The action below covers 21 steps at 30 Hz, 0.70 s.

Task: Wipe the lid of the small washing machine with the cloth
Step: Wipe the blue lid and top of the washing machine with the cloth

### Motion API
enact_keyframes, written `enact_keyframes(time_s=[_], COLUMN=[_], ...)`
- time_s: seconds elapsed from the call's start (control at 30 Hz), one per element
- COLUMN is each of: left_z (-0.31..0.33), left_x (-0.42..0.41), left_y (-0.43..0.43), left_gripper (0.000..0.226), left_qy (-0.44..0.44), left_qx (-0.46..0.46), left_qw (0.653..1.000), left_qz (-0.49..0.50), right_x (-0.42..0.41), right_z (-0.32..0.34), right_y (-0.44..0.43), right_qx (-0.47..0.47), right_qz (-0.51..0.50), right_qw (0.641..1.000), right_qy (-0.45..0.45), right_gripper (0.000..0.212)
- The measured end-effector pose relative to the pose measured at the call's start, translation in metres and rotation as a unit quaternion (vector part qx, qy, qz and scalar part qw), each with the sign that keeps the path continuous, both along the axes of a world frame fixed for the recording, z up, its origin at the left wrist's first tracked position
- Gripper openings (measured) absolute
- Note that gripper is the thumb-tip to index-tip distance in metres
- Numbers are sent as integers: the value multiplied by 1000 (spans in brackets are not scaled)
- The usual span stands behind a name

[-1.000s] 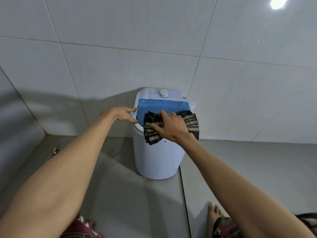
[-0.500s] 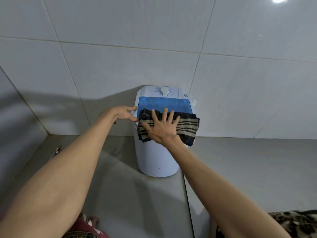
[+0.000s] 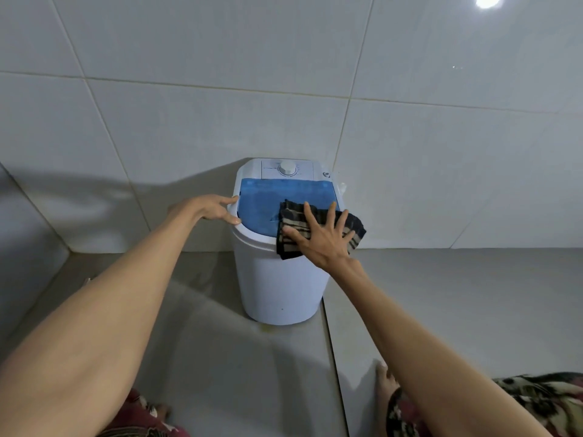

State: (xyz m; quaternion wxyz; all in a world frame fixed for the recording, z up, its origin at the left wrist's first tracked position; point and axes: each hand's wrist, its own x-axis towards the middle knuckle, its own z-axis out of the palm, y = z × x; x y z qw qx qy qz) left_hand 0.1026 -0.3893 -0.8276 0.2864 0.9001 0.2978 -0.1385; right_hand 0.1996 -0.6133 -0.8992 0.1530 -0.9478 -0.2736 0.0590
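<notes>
A small white washing machine [image 3: 277, 288] stands on the floor against the tiled wall. Its blue translucent lid [image 3: 268, 200] faces up, with a white dial [image 3: 287, 168] behind it. A dark striped cloth [image 3: 355, 230] lies on the lid's front right part and hangs over the rim. My right hand [image 3: 321, 238] presses flat on the cloth with fingers spread. My left hand [image 3: 214, 209] grips the machine's left rim, thumb on the front edge.
White wall tiles [image 3: 220, 121] rise right behind the machine, and another wall closes the left side. The grey tiled floor [image 3: 441, 294] spreads to the right and front. My bare foot [image 3: 385, 383] and patterned clothing show at the bottom.
My right hand has slid the cloth from the lid's front left across to the front right. More blue lid is now bare on the left. The left hand has stayed on the rim.
</notes>
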Motion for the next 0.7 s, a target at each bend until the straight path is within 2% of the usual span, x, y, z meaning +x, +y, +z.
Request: enact_keyframes(time_s=[0.2, 0.3, 0.37, 0.43, 0.5, 0.57, 0.7], left_z=[-5, -1, 1, 1, -3, -13, -30], left_x=[7, 17, 27, 38, 48, 57, 68], left_y=[6, 10, 10, 6, 3, 8, 28], left_gripper=[80, 85, 83, 74, 79, 92, 89], left_qy=[3, 0, -31, -100, -133, -104, -73], left_qx=[6, -18, -46, -58, -72, -57, -49], left_qw=[1000, 1000, 998, 992, 985, 987, 992], left_qz=[-8, 16, 37, 48, 85, 111, 91], right_x=[32, 60, 75, 87, 99, 113, 137], right_z=[5, 12, 14, 14, 14, 15, 21], right_y=[10, 8, 10, 15, 20, 26, 45], right_qx=[72, 69, 56, 46, 37, 31, 39], right_qz=[-119, -128, -129, -134, -136, -136, -136], right_qw=[987, 982, 982, 983, 984, 985, 986], right_qy=[82, 121, 123, 113, 105, 103, 86], right_gripper=[84, 80, 78, 77, 77, 74, 66])
